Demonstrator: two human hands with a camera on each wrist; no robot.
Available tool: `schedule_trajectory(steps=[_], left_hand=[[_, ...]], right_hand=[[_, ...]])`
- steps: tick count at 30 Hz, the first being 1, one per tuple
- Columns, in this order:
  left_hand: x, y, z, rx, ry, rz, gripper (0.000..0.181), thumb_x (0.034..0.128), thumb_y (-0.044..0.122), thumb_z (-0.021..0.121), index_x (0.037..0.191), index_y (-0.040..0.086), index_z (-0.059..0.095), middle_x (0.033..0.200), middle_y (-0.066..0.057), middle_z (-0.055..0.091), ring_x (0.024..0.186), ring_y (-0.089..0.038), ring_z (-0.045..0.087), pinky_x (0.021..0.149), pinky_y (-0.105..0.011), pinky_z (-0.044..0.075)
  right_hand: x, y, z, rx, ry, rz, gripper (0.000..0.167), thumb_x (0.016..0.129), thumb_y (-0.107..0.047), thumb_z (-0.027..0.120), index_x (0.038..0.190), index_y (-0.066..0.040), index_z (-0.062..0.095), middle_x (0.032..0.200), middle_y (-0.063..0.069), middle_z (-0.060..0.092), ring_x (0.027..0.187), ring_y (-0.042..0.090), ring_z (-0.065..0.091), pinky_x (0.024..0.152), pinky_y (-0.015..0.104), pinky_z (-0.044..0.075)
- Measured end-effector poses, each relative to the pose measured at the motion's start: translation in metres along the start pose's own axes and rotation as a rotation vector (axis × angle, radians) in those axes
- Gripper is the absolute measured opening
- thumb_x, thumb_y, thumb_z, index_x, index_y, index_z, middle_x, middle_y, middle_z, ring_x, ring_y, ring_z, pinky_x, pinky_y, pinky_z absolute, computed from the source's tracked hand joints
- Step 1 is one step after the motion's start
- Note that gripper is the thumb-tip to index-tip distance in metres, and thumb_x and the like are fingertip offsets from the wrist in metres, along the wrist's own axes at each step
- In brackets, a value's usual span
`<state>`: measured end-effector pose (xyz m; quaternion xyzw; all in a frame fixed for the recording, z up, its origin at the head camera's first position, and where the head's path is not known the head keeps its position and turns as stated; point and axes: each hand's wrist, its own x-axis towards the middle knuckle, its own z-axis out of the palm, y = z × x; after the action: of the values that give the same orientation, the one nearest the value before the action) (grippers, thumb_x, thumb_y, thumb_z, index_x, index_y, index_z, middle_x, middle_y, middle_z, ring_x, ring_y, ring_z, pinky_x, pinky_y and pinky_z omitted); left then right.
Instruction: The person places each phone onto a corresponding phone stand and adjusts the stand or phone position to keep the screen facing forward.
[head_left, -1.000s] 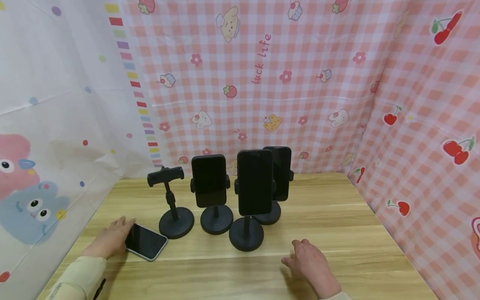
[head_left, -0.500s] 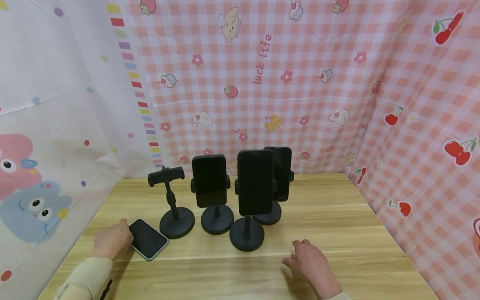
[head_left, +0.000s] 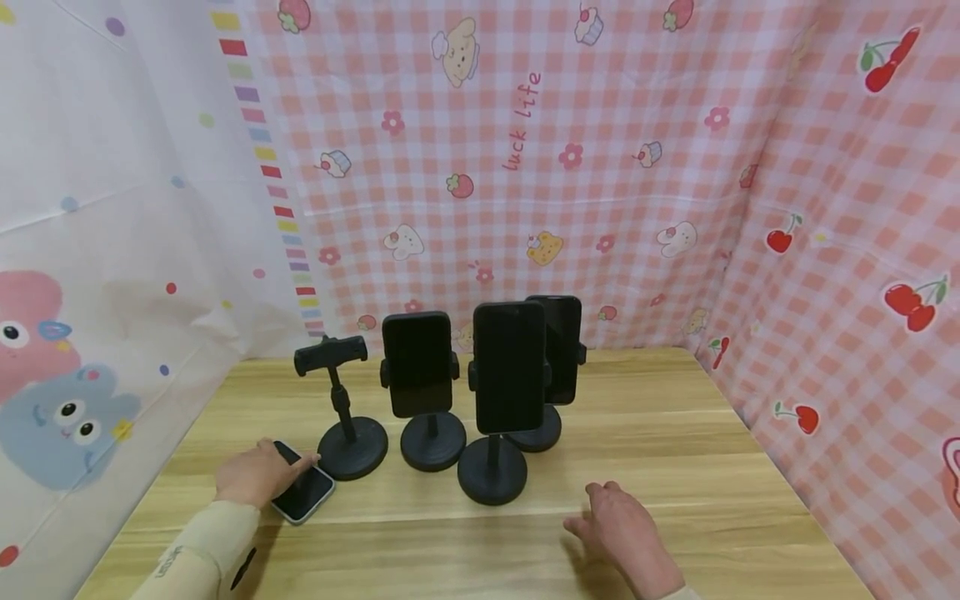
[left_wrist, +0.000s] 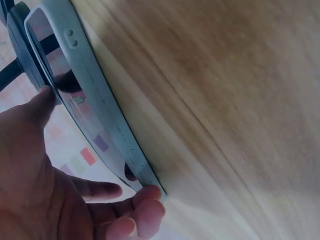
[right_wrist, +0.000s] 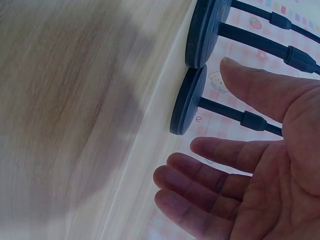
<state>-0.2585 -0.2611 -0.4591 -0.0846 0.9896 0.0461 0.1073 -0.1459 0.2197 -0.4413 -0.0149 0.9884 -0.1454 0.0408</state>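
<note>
A dark-screened phone in a pale case lies flat on the table at left. My left hand is over it, thumb stretched across the screen toward its right side and fingers at its left end. In the left wrist view, bent fingertips touch a corner of the pale case, while the thumb reaches to the far edge. Right behind the phone stands a black phone stand with a bare clamp. My right hand hovers low at right, fingers loosely bent, holding nothing.
Three more black stands hold upright phones: a left one, a front one and a back one, partly hidden. Patterned cloth hangs behind and at both sides. The wooden table reaches to these cloths.
The phone's left end swung away from me about half a second ago. My left hand has since moved right over the phone, its thumb now spread across it. The right hand stays put.
</note>
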Motion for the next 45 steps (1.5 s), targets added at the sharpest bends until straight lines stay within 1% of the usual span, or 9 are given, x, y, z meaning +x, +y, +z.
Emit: schedule_trajectory(steps=[4, 9, 14, 20, 26, 31, 39, 43, 45], left_hand=[[-0.001, 0.001, 0.0, -0.001, -0.014, 0.005, 0.11, 0.0884, 0.079, 0.04, 0.12, -0.026, 0.042, 0.087, -0.034, 0.061, 0.07, -0.031, 0.061, 0.061, -0.042, 0.051], [-0.001, 0.003, 0.0, 0.002, -0.028, -0.019, 0.106, 0.0894, 0.077, 0.042, 0.121, -0.025, 0.043, 0.085, -0.031, 0.061, 0.071, -0.03, 0.059, 0.062, -0.04, 0.051], [-0.001, 0.004, 0.0, -0.005, -0.03, -0.037, 0.105, 0.0891, 0.076, 0.045, 0.122, -0.024, 0.042, 0.085, -0.031, 0.06, 0.072, -0.032, 0.058, 0.063, -0.041, 0.051], [-0.001, 0.002, 0.0, -0.021, -0.035, -0.02, 0.101, 0.0886, 0.069, 0.053, 0.125, -0.024, 0.04, 0.089, -0.034, 0.061, 0.075, -0.035, 0.062, 0.066, -0.045, 0.052], [-0.003, -0.006, 0.002, -0.038, -0.04, 0.015, 0.1, 0.0845, 0.059, 0.062, 0.131, -0.024, 0.033, 0.096, -0.037, 0.059, 0.078, -0.036, 0.061, 0.066, -0.046, 0.052], [-0.006, -0.014, 0.003, -0.017, -0.032, 0.075, 0.096, 0.0854, 0.05, 0.068, 0.129, -0.028, 0.033, 0.109, -0.044, 0.054, 0.092, -0.05, 0.062, 0.074, -0.054, 0.052], [-0.015, -0.022, 0.003, 0.0, -0.027, 0.097, 0.089, 0.0873, 0.04, 0.069, 0.12, -0.034, 0.032, 0.106, -0.045, 0.053, 0.094, -0.053, 0.061, 0.078, -0.057, 0.051], [-0.018, -0.028, 0.004, -0.015, -0.042, 0.101, 0.091, 0.0875, 0.043, 0.068, 0.119, -0.035, 0.032, 0.108, -0.045, 0.052, 0.094, -0.051, 0.061, 0.077, -0.056, 0.052], [-0.02, -0.032, 0.004, -0.023, -0.055, 0.093, 0.092, 0.0872, 0.049, 0.067, 0.118, -0.033, 0.038, 0.109, -0.044, 0.052, 0.095, -0.051, 0.061, 0.077, -0.057, 0.052]], right_hand=[[0.0, 0.001, 0.0, 0.005, -0.015, 0.008, 0.056, 0.083, -0.035, 0.079, 0.114, 0.009, 0.063, 0.098, 0.02, 0.061, 0.091, 0.035, 0.063, 0.084, 0.051, 0.05], [0.001, 0.001, 0.0, 0.014, -0.031, 0.021, 0.057, 0.084, -0.035, 0.078, 0.116, 0.009, 0.063, 0.101, 0.021, 0.061, 0.093, 0.036, 0.062, 0.086, 0.052, 0.049], [0.0, 0.002, 0.0, 0.015, -0.011, 0.011, 0.056, 0.083, -0.035, 0.079, 0.115, 0.009, 0.063, 0.101, 0.021, 0.061, 0.093, 0.037, 0.062, 0.086, 0.052, 0.049], [0.0, 0.002, -0.001, 0.011, -0.02, 0.009, 0.057, 0.083, -0.035, 0.079, 0.115, 0.009, 0.063, 0.101, 0.022, 0.061, 0.092, 0.037, 0.063, 0.085, 0.052, 0.05], [0.001, 0.002, -0.001, 0.015, -0.028, 0.014, 0.057, 0.083, -0.035, 0.079, 0.115, 0.009, 0.063, 0.102, 0.023, 0.061, 0.093, 0.037, 0.063, 0.085, 0.052, 0.05], [0.002, 0.002, 0.0, 0.016, -0.036, 0.013, 0.056, 0.083, -0.036, 0.079, 0.114, 0.008, 0.063, 0.101, 0.021, 0.061, 0.091, 0.035, 0.062, 0.084, 0.051, 0.05], [0.002, 0.0, 0.0, 0.02, -0.029, 0.006, 0.056, 0.083, -0.035, 0.079, 0.113, 0.009, 0.063, 0.101, 0.021, 0.061, 0.092, 0.036, 0.062, 0.085, 0.052, 0.05], [0.001, -0.001, 0.0, 0.019, -0.013, -0.001, 0.055, 0.082, -0.035, 0.079, 0.112, 0.008, 0.063, 0.099, 0.021, 0.061, 0.091, 0.037, 0.062, 0.084, 0.052, 0.05], [0.001, -0.002, 0.0, 0.011, -0.005, -0.007, 0.055, 0.082, -0.035, 0.079, 0.112, 0.008, 0.063, 0.1, 0.022, 0.061, 0.092, 0.037, 0.063, 0.084, 0.052, 0.05]])
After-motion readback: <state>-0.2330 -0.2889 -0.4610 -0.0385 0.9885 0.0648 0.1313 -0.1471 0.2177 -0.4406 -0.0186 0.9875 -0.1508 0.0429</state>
